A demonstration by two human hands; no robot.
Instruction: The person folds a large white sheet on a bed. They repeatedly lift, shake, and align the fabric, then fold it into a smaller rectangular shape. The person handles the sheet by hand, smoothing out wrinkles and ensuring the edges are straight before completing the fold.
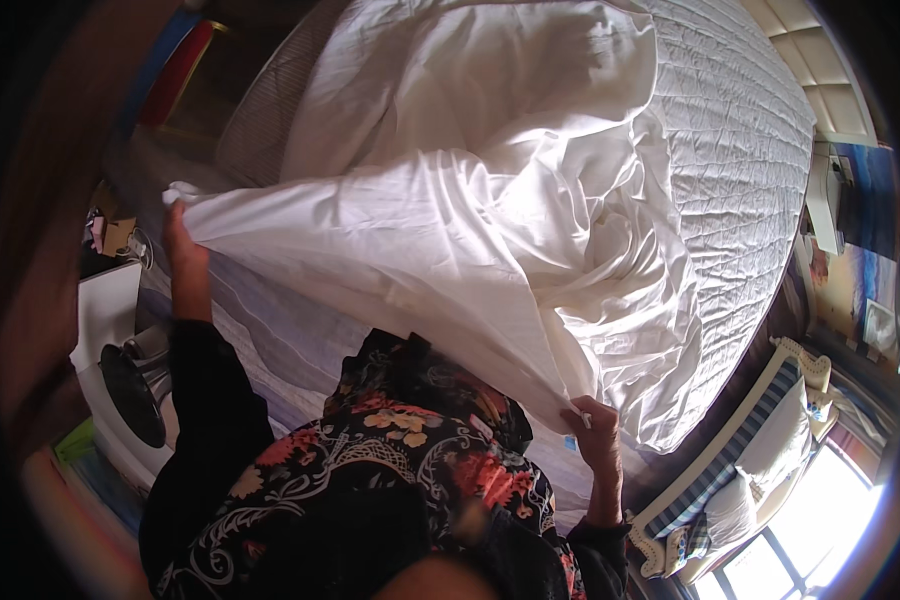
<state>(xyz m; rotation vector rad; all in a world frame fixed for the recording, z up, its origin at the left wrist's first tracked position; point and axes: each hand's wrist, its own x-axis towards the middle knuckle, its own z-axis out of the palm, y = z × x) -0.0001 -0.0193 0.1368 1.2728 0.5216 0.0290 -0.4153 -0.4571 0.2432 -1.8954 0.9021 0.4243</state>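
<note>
A white sheet point(390, 225) is stretched between my two hands in front of my body. My left hand point(187, 259) grips one corner of it, with a bunched bit of cloth poking above the fingers. At lower right, my right hand point(596, 431) pinches another part of the edge, the arm bent close to my side. Beyond the taut edge the cloth falls into loose folds point(615, 277). Its far part lies over a white quilted mattress point(727, 172), whose right side is uncovered.
A padded cream headboard point(825, 82) borders the mattress at upper right. A cushioned bench point(735, 450) with white pillows stands by a bright window point(802, 525). On the left are a white table point(109, 300) and a dark round seat point(131, 394). Patterned flooring point(277, 322) shows below the sheet.
</note>
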